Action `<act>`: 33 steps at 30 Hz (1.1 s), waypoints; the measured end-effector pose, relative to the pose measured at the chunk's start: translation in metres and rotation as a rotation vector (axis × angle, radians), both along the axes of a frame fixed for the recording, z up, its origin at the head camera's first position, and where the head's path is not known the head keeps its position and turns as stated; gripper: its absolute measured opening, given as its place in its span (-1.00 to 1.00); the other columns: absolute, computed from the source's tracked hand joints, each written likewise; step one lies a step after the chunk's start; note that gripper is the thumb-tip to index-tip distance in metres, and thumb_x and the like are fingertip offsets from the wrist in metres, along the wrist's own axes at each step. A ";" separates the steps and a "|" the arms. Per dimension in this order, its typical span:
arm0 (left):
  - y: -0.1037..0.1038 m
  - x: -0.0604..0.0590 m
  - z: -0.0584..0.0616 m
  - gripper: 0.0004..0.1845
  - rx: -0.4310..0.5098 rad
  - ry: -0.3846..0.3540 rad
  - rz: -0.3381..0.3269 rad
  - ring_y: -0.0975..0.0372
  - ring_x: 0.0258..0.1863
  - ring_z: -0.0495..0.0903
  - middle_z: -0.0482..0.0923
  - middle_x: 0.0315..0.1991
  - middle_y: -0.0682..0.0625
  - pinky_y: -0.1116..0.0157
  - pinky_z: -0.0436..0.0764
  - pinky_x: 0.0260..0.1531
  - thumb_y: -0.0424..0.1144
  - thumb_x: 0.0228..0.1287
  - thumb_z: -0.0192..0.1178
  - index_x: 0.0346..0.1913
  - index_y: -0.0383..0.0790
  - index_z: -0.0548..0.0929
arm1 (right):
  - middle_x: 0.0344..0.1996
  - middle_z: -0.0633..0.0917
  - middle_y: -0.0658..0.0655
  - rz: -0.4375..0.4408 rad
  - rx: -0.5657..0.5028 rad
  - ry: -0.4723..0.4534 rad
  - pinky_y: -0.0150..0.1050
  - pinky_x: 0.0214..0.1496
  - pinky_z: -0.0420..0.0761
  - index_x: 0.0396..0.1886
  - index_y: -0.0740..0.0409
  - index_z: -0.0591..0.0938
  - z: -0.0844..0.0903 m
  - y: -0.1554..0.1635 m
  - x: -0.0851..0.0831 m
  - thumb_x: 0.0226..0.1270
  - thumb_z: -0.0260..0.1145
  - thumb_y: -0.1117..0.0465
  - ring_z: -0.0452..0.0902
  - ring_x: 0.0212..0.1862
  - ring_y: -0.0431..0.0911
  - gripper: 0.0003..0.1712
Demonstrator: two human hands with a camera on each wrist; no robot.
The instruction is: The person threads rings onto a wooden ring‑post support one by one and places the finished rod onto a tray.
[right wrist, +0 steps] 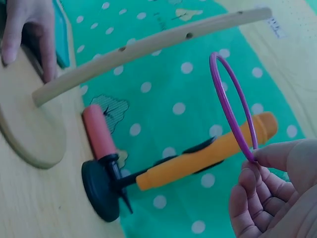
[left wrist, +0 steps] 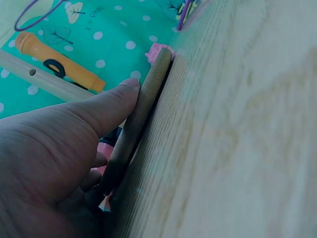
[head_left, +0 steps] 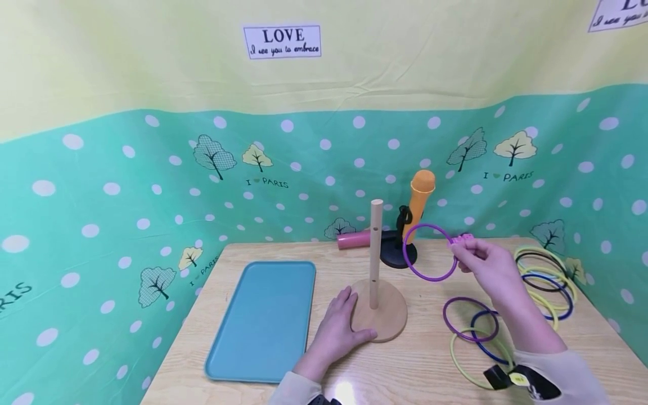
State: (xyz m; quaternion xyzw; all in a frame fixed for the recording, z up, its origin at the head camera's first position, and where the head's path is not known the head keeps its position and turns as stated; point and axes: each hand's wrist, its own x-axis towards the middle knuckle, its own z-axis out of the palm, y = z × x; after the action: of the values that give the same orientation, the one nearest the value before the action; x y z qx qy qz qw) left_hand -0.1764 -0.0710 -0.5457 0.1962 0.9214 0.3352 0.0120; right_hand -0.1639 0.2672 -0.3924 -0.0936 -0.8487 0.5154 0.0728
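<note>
A wooden stand with an upright peg (head_left: 375, 253) and a round base (head_left: 390, 315) stands on the table. My left hand (head_left: 340, 323) holds the left side of the base, its thumb and fingers spread along the rim; in the left wrist view the thumb (left wrist: 111, 106) lies against the base's edge. To the right of the peg, my right hand (head_left: 483, 261) pinches a purple ring (right wrist: 225, 106) between thumb and fingers. The ring hangs in the air, apart from the peg. No ring is on the peg.
Purple, blue and yellow-green rings (head_left: 458, 365) overlap under the right forearm, with more rings (head_left: 572, 292) at the table's right. Behind the peg stand an orange microphone-like toy (head_left: 418, 199) on a black base and a pink cylinder (head_left: 353, 239). A blue tray (head_left: 263, 320) lies left.
</note>
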 end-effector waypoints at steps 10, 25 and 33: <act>0.000 0.000 0.000 0.14 0.002 0.006 0.001 -0.24 0.65 0.25 0.20 0.71 -0.29 -0.18 0.36 0.61 0.22 0.18 0.65 0.64 -0.37 0.41 | -0.28 0.75 -0.10 0.053 -0.052 0.111 -0.42 -0.10 0.67 0.19 0.26 0.73 0.027 -0.009 0.010 0.68 0.37 -0.13 0.66 -0.17 -0.13 -0.47; 0.002 0.002 0.004 0.14 0.021 -0.020 0.018 -0.29 0.64 0.24 0.21 0.70 -0.32 -0.22 0.37 0.60 0.18 0.14 0.70 0.62 -0.40 0.43 | -0.29 0.75 -0.10 0.084 -0.102 0.173 -0.35 -0.15 0.66 0.13 0.12 0.75 0.059 -0.024 0.013 0.66 0.38 -0.15 0.65 -0.17 -0.11 -0.55; 0.004 0.001 0.002 0.16 0.031 -0.039 0.016 -0.37 0.63 0.22 0.19 0.71 -0.31 -0.26 0.33 0.61 0.19 0.13 0.70 0.63 -0.40 0.41 | -0.28 0.76 -0.11 0.112 -0.157 0.195 -0.39 -0.16 0.70 0.10 0.13 0.75 0.070 -0.035 0.012 0.65 0.41 -0.11 0.65 -0.21 -0.14 -0.60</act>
State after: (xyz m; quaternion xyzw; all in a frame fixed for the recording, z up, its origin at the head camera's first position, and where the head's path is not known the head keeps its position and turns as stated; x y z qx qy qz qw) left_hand -0.1759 -0.0668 -0.5434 0.1826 0.9172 0.3534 0.0243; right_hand -0.1514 0.2318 -0.3223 -0.0009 -0.7987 0.5899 0.1186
